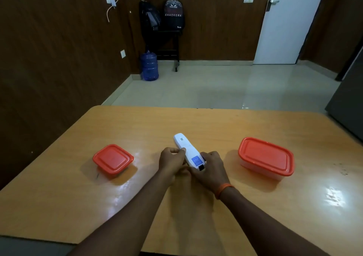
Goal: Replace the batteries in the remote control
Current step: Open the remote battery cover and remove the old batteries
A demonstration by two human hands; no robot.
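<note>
**Inspector:** Condition of the remote control?

**Assistant:** White, slim, back face up, pointing toward 11 o'clock. A blue label sits near its lower end, a small dark code mark near the top, a black part at the bottom tip.

**Inspector:** Location and grip?

**Assistant:** Table centre. Left hand is curled on its left edge, thumb on the back; right hand is closed around the lower end.

**Inspector:** Surroundings?

**Assistant:** Small red-lidded container at 9 o'clock, larger red-lidded container at 3 o'clock, both well apart.
</note>
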